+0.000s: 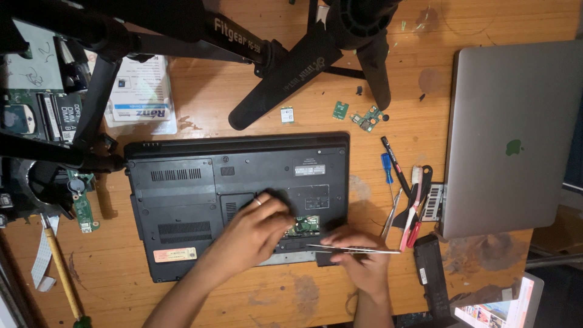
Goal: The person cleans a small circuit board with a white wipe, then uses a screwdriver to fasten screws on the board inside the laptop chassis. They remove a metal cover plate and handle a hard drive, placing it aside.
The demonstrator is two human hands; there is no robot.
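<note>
Lying bottom-up at the desk's middle, the black laptop shows vents, stickers and an opened bay with a green board. Over that bay the left hand curls, fingers bent. Right hand, at the laptop's near edge, pinches metal tweezers. Bare wood lies beyond the laptop's near edge.

The left hand covers part of the open bay in the black laptop, so only a corner of the green board shows; right of the laptop, the silver laptop runs off the frame's edge; the labels on the black laptop are too small to tell.
</note>
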